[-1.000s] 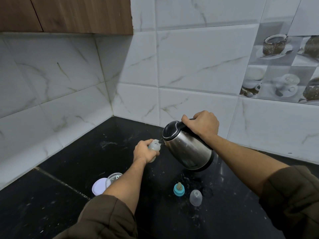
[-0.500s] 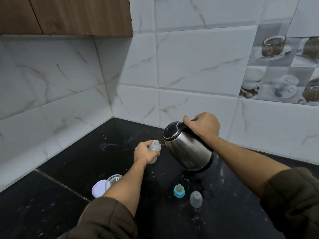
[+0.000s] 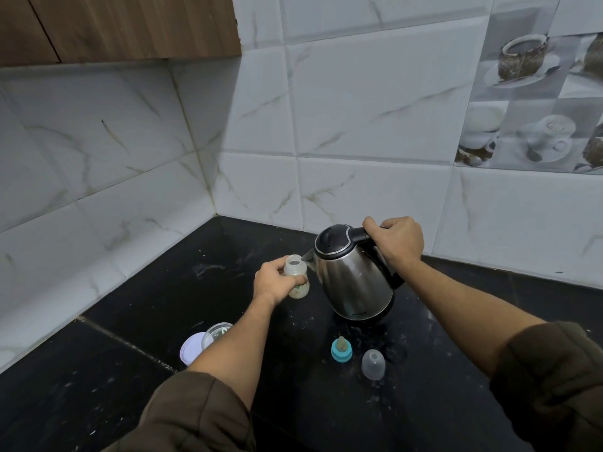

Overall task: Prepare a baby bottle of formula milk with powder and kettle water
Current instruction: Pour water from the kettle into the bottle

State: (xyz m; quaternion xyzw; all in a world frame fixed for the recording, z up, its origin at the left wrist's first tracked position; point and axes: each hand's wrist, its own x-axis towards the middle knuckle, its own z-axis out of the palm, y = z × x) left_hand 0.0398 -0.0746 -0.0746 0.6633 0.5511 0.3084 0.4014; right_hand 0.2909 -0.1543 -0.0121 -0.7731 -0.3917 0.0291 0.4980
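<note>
My left hand (image 3: pixel 273 284) grips a small clear baby bottle (image 3: pixel 296 276) with its mouth open, standing on the black counter (image 3: pixel 130 370). My right hand (image 3: pixel 396 243) grips the black handle of a steel kettle (image 3: pixel 354 278). The kettle is nearly upright just above the counter, and its spout lies beside the bottle's neck. A pale liquid fills the bottle's lower part. The blue teat ring (image 3: pixel 341 350) and the clear cap (image 3: pixel 373 364) lie in front of the kettle.
A white powder tub (image 3: pixel 191 350) and its clear lid (image 3: pixel 217 333) sit at the lower left, partly behind my left forearm. Tiled walls meet in a corner behind. A wooden cabinet (image 3: pixel 124 26) hangs at the upper left. White specks dot the counter.
The kettle has tipped back from its pouring tilt towards upright and come down nearer the counter. My left hand keeps hold of the bottle in the same spot.
</note>
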